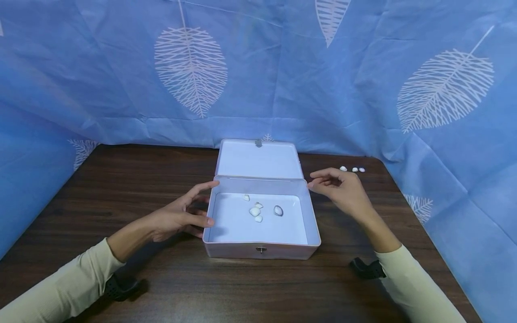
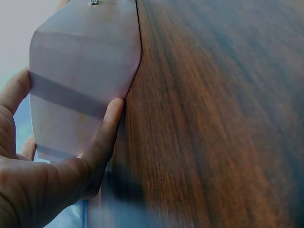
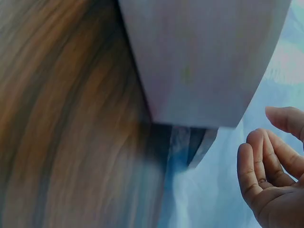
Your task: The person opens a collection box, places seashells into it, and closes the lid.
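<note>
A pale metal box [image 1: 258, 251] sits on the table with its lid [image 1: 258, 158] swung back. Several white seashells [image 1: 255, 211] lie on the box floor, and one seashell with a dark outline [image 1: 278, 210] lies apart to their right. My left hand [image 1: 181, 220] rests against the box's left side with fingers spread; in the left wrist view its fingers [image 2: 111, 118] touch the wall. Beside the right rear corner of the box is my right hand [image 1: 339, 190]. Its fingers [image 3: 247, 171] bend loosely, the thumb stands apart, and nothing shows between them.
Three small seashells [image 1: 355, 169] lie on the dark wooden table [image 1: 169, 278] at the back right, beyond my right hand. A small clasp [image 1: 261, 249] is on the box's front wall. Blue leaf-patterned cloth [image 1: 282, 89] hangs behind and along the sides.
</note>
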A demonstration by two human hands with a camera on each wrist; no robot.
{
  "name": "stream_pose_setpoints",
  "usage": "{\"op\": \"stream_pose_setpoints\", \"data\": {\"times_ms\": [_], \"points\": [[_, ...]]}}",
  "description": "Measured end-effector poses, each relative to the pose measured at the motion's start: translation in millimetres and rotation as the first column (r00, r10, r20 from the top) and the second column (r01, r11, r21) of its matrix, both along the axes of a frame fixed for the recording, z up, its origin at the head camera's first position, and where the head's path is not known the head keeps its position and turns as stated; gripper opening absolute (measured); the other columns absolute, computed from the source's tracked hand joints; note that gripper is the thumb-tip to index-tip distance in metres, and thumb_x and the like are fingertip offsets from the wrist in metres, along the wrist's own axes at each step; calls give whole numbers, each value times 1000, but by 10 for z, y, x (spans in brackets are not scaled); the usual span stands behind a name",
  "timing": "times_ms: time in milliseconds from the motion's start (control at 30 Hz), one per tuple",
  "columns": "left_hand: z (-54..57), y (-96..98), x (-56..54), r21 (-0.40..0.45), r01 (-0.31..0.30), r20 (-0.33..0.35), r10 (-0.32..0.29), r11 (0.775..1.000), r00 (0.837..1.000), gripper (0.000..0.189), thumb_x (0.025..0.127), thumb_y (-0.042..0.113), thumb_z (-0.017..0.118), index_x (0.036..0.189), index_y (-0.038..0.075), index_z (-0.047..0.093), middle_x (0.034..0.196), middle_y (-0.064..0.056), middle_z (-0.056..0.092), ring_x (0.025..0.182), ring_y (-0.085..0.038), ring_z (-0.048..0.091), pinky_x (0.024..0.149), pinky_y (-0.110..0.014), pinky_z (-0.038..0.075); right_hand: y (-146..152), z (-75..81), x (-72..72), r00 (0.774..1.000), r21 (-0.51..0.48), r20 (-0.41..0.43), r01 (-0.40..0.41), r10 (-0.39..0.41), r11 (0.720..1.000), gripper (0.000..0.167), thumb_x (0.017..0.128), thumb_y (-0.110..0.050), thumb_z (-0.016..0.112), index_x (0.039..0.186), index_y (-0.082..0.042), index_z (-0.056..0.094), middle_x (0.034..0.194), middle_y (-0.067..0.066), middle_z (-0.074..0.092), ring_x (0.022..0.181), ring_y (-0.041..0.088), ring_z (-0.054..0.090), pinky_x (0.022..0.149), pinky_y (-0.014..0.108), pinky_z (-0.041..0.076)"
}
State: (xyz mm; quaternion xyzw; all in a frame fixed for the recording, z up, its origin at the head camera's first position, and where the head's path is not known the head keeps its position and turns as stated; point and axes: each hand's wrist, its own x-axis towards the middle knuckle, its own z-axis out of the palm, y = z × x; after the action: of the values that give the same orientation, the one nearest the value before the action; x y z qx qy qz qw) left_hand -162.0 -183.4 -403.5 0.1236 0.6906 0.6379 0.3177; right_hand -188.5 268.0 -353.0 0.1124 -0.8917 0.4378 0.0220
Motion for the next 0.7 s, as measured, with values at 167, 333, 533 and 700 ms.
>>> {"op": "stream_pose_setpoints", "data": {"times_ms": [167,333,533,700], "points": [[0,-2,-1,4,1,1,-1,1000,1000,108,103,15,85,181,39,14,178,-24,16,135,-39,57,95,-50,67,232,-96,-111,999,53,-28,37,-35,998,36,107,-31,81,135,-8,80,124,15,84,97,-1,72,83,18,59],[0,0,-4,5,1,2,-1,1000,1000,108,103,15,85,181,39,14,178,-24,16,134,-38,58,94,-49,67,464,-169,-221,995,68,0,95,-95,993,42,108,-35,79,137,-5,79,130,16,82,95,-3,75,84,20,62],[1,6,0,3,-2,6,2,1000,1000,108,103,16,85,181,38,14,178,-24,17,134,-38,59,95,-49,67,706,-232,-347,991,56,42,127,-130,990,49,109,-37,78,141,1,75,154,21,70,94,-6,76,87,22,65],[-4,4,-1,7,-1,5,1,1000,1000,109,102,16,85,181,37,13,177,-25,18,133,-38,60,95,-50,68,909,-266,-475,982,47,61,174,-177,984,49,109,-37,79,140,1,76,112,-16,83,92,-2,78,84,23,66]]}}
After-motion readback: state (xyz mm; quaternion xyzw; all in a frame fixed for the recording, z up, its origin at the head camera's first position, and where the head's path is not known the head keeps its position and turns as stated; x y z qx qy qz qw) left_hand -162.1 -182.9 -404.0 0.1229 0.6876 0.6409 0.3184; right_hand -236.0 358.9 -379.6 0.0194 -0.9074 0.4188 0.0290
